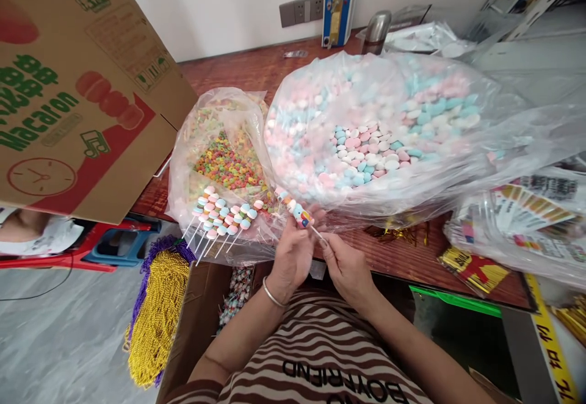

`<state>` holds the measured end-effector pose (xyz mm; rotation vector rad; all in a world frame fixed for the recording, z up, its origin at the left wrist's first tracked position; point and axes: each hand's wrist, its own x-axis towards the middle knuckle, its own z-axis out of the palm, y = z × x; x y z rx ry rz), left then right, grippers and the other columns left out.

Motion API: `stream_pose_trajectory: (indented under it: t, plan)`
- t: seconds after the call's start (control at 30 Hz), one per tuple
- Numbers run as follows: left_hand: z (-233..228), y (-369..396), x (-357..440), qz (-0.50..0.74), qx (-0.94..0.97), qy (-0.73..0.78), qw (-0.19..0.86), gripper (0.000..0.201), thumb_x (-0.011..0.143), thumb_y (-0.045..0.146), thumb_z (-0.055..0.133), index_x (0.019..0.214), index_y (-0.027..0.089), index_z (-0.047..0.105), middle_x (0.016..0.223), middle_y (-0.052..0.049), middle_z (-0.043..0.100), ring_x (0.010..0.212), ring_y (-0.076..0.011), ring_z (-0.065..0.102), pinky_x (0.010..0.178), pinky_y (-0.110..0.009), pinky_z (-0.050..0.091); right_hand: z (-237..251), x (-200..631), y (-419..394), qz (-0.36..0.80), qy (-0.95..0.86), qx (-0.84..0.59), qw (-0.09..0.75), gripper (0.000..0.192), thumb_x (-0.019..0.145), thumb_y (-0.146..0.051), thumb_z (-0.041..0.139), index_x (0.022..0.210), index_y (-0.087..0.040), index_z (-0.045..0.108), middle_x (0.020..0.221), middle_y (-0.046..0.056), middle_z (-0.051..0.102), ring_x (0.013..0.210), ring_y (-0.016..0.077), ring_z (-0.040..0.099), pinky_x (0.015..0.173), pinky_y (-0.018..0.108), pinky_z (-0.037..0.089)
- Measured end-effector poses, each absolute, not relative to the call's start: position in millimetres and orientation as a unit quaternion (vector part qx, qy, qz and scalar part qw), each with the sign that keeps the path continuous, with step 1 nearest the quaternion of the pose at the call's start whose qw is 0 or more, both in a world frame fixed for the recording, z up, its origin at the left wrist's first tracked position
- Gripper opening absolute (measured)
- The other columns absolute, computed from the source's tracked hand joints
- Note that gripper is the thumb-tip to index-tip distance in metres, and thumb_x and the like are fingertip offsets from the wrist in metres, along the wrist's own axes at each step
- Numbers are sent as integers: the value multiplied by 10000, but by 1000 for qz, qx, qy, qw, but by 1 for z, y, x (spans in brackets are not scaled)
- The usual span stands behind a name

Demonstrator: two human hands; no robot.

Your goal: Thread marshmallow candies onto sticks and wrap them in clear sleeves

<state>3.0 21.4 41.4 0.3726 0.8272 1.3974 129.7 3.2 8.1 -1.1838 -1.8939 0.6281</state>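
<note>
Skewer: candy skewer [295,209], frame centre, just below the big bag; pastel pieces threaded on a thin stick, tip pointing upper left.
Left hand: left hand [293,254] fingers closed around the loaded part of the skewer; silver bangle [273,296] on the wrist.
Right hand: right hand [348,266] fingertips pinched on the bare lower end of the stick.
Finished pieces: row of filled skewers [220,218] lying left of the hands, on the edge of the smaller bag, sticks pointing lower left.
Smaller bag: clear bag of multicoloured ring candies [226,163], centre left.
Big bag: clear bag of pink, blue and white round candies [366,147], centre to right.
Box: cardboard box [77,86], upper left; green print reads "Macaron", with a clock drawing.
Shirt: striped shirt [315,355], bottom centre; print reads "BOYFRIEND", seen upside down.
Beads: gold and purple bead strands [158,312], lower left.
Table: reddish wooden table [256,68].
Right edge: printed packets [526,215], text too small to read.
</note>
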Motion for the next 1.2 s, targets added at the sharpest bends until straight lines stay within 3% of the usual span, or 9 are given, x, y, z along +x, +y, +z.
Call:
stream_pose_trajectory:
  t: [0.07, 0.13, 0.2, 0.3, 0.63, 0.73, 0.87, 1.03, 1.2]
  plan:
    - [49, 33, -10, 647, 144, 353, 661, 454, 710, 291, 816, 1133, 255, 655, 1220, -48, 682, 1060, -200, 671, 921, -345, 534, 7, 134, 4, 151, -788, -444, 400, 220, 1043, -212, 453, 1114, -180, 659, 830, 41, 762, 645, 158, 686, 593, 268, 459]
    - [55, 47, -23, 677, 100, 352, 638, 311, 800, 319, 785, 1080, 244, 671, 932, 12, 677, 787, -97, 648, 825, -270, 540, 6, 136, 3, 46, -812, -422, 401, 203, 1028, -185, 498, 1153, -155, 656, 795, 52, 755, 621, 158, 664, 605, 290, 440]
    - [58, 58, -29, 690, 67, 350, 631, 182, 875, 323, 745, 1004, 213, 679, 673, 73, 509, 533, -29, 470, 645, -184, 485, 4, 137, 2, -35, -826, -407, 389, 199, 1012, -147, 526, 1170, -132, 646, 691, 32, 707, 572, 156, 616, 599, 311, 409]
    - [59, 63, -25, 688, 47, 334, 643, 155, 927, 335, 705, 943, 184, 676, 596, 100, 310, 433, -12, 259, 471, -142, 340, 2, 135, -1, -79, -835, -389, 381, 173, 993, -100, 527, 1128, -108, 635, 598, 2, 627, 529, 157, 555, 585, 327, 377]
    - [50, 46, 8, 651, 83, 325, 681, 255, 857, 334, 777, 1031, 180, 673, 602, 109, 310, 421, -4, 246, 434, -141, 297, 3, 112, -3, 120, -773, -452, 429, 211, 1040, -193, 412, 965, -171, 608, 653, 17, 660, 543, 150, 621, 557, 255, 422]
    - [43, 38, 12, 629, 151, 371, 667, 436, 790, 423, 820, 1119, 202, 639, 693, 76, 500, 527, -35, 460, 558, -177, 423, 3, 113, 0, 142, -743, -483, 441, 199, 1036, -216, 420, 968, -192, 605, 677, 17, 682, 542, 156, 631, 541, 252, 426]
    - [30, 27, 10, 614, 280, 456, 580, 591, 741, 401, 858, 1223, 242, 556, 1067, -33, 665, 871, -143, 676, 809, -279, 527, 8, 119, 7, 126, -716, -523, 446, 186, 1034, -257, 440, 988, -195, 609, 730, 32, 710, 547, 161, 642, 530, 259, 422]
    - [20, 20, -1, 606, 450, 553, 352, 271, 822, 287, 777, 1050, 226, 646, 1020, -49, 668, 919, -167, 658, 888, -307, 512, 12, 119, 9, 90, -716, -538, 436, 161, 1022, -245, 462, 968, -183, 599, 684, 28, 696, 524, 166, 637, 512, 266, 392]
    - [20, 23, -4, 575, 501, 583, 279, 127, 844, 198, 705, 965, 235, 711, 912, -36, 681, 838, -176, 634, 863, -316, 497, 12, 113, 5, 102, -717, -538, 431, 162, 1018, -236, 443, 969, -185, 588, 675, 26, 693, 521, 164, 634, 515, 263, 389]
